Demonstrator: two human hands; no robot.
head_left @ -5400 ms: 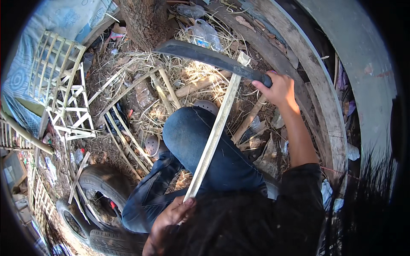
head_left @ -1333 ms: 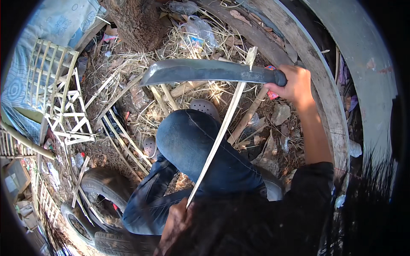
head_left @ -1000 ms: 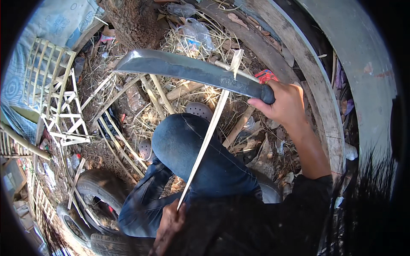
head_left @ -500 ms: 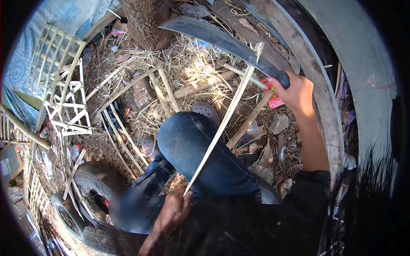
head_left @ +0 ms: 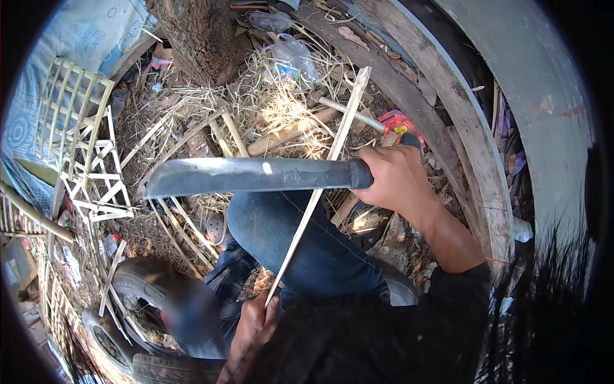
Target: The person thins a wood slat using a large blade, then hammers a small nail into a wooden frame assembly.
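Note:
My right hand (head_left: 393,176) is closed round the black handle of a machete (head_left: 256,175). Its broad, dark grey blade lies level across the view, pointing left, and passes over a long pale bamboo strip (head_left: 295,240). My left hand (head_left: 254,323) grips the strip's lower end beside my thigh. From there the strip slants up and away to the right, across my jeans, to a rough, split-looking far end. Whether the blade touches the strip I cannot tell.
Bamboo lattice panels (head_left: 75,118) stand at the left, near a blue patterned cloth (head_left: 96,38). Old tyres (head_left: 137,281) lie at lower left. A tree trunk (head_left: 195,41) rises ahead among shavings and bamboo pieces. A red packet (head_left: 401,125) lies beyond my right hand; a curved wooden board (head_left: 473,128) borders the right.
The machete has come from the strip's far end down nearer me, its blade turning from slanted to level. The strip stays in my left hand. My view has shifted slightly.

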